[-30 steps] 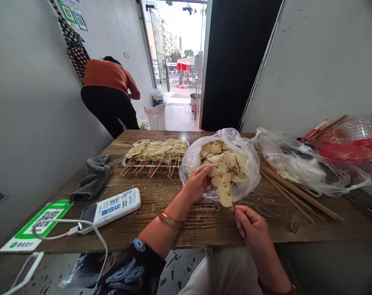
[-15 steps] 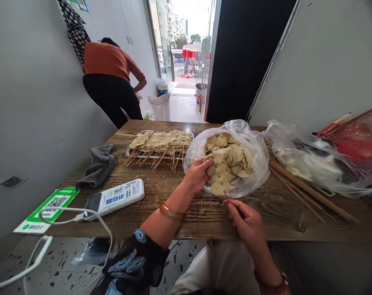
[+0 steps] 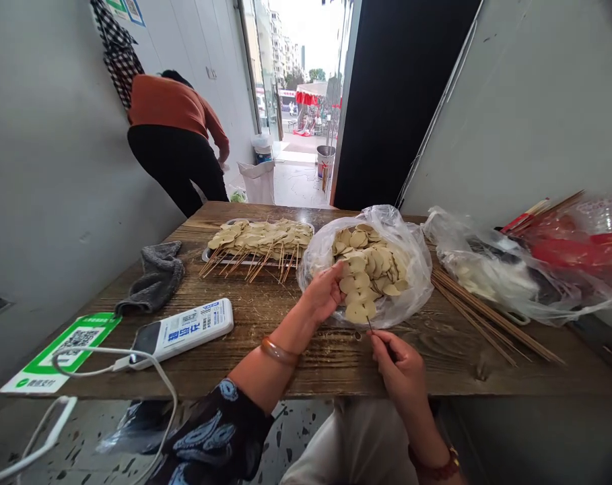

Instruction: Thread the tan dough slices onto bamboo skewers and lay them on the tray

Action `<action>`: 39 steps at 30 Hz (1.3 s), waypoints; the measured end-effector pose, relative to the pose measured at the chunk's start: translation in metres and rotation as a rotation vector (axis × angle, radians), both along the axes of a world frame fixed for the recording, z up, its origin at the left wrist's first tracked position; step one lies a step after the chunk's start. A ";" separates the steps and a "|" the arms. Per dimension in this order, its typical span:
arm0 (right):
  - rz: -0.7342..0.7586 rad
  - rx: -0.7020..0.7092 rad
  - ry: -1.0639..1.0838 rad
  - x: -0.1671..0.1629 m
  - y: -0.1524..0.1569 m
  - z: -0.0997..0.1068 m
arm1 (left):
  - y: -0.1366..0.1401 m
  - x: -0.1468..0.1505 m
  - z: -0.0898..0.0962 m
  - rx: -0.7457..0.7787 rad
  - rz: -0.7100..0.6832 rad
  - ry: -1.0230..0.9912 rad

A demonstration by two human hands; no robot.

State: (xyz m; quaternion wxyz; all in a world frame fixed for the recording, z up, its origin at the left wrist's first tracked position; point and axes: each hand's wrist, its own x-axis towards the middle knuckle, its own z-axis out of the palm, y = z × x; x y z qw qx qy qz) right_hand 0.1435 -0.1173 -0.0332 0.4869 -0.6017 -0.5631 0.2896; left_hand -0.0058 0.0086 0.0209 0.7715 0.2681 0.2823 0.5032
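Observation:
My right hand [image 3: 400, 364] is closed in a pinch on the lower end of a thin skewer [image 3: 369, 325]. Several pale, round potato slices [image 3: 359, 298] sit threaded along it, overlapping in a row. My left hand [image 3: 328, 292] grips the left side of that row, its fingers partly hidden behind the slices. Just beyond, a clear plastic bag [image 3: 421, 276] lies open around a heap of loose slices [image 3: 386, 259]. Left of the bag, a metal tray [image 3: 205, 254] bears a pile of filled skewers [image 3: 260, 237], their sticks pointing toward me.
Bare skewers [image 3: 492, 313] lie to the right beside a crumpled plastic bag [image 3: 518, 269]. At left are a grey cloth [image 3: 151, 277], a white power bank [image 3: 194, 328] with a cable and a green QR card [image 3: 66, 350]. A person [image 3: 177, 128] bends over beyond the table.
The view has shifted slightly, moving the table items a little left and down. Both hands keep their holds on the slices and skewer. The person behind has lowered an arm slightly.

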 end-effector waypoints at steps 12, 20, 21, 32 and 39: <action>0.035 -0.065 0.293 -0.019 0.008 0.013 | -0.005 -0.005 0.001 0.067 -0.147 -0.201; 0.039 -0.044 0.241 -0.031 0.014 0.007 | -0.005 -0.010 0.004 0.089 0.000 -0.159; 0.045 -0.056 0.231 -0.031 0.013 0.006 | -0.004 -0.010 0.003 0.094 0.000 -0.158; 0.018 -0.017 0.070 -0.034 0.017 0.006 | -0.003 -0.004 -0.003 0.132 0.087 -0.122; 0.002 -0.015 0.064 -0.035 0.018 0.009 | -0.004 -0.002 -0.001 0.110 0.087 -0.105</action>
